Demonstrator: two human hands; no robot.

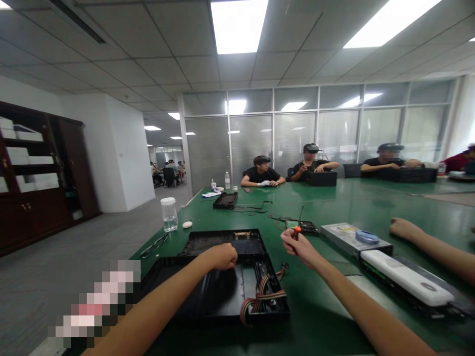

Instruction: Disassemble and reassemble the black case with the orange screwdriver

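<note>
Head view: reaching over an open black case [222, 302] on a green table [306, 309].
Grasping a screwdriver [296, 232], shaft up, in the right hand [301, 247]; curling the left hand [223, 255] above the case, cannot tell whether around anything.

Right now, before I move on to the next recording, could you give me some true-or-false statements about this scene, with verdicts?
1. The right hand holds a screwdriver with orange on its handle. True.
2. The left hand is on the lidded jar. False: the left hand is over the open black case.
3. Multicoloured cables lie at the right side of the black case. True.
4. The lidded jar stands to the right of the black case. False: it stands to the left.
5. A blue round object sits on a grey metal box. True.
</note>
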